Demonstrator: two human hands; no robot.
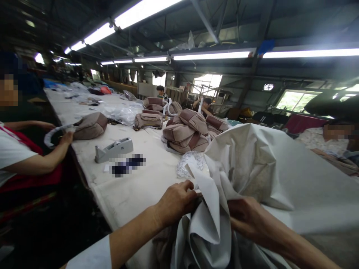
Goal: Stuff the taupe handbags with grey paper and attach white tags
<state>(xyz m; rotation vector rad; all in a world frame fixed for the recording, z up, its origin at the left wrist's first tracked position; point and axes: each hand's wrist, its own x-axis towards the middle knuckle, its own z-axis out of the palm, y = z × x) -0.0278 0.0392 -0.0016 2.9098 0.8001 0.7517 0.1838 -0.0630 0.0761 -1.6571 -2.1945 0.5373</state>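
Observation:
A large pale grey sheet (252, 168), stiff and creased, rises in folds at the front right of the table. My left hand (178, 201) is closed at the sheet's near edge, thumb and fingers pinched on a fold. On the other side of the gathered folds, my right hand (248, 215) is closed around the sheet, its fingertips partly hidden by it. Below my left hand a brownish bag (164, 246) shows in part, mostly covered by the sheet. A bundle of crumpled white wrapping (190, 164) lies just beyond my left hand.
A heap of brown bags (186, 130) stands on the long white table (151, 172). A grey tape dispenser (113, 149) sits to the left. At the left edge, a co-worker (30, 157) handles another bag (91, 126). Other people are farther back and at right.

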